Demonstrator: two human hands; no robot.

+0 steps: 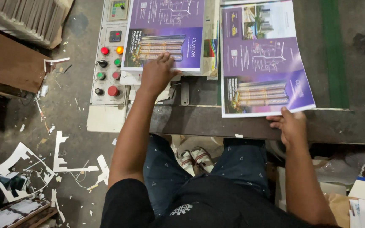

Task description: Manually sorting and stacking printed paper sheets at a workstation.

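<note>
Left hand (157,74) flat on the near edge of the stack (165,36) of purple printed sheets, fingers (165,59) spread open, pressing down on top, not gripping. Stack sits on the desk (241,122) just right of the control panel (108,55) with its red, green and orange buttons.

Right hand (291,126) at the near edge of the desk, holding the bottom right corner of a loose sheet (262,59). Thumb on top of the white margin, fingers curled under the edge, so it's pinched closed on the sheet. Sheet lies flat, slightly skewed, its near edge just overhanging the desk edge, just beside the stack, edges close.

Below: floor (77,105) littered with white card offcuts (64,160). Person's knees and sandals (195,158) under the desk edge.
</note>
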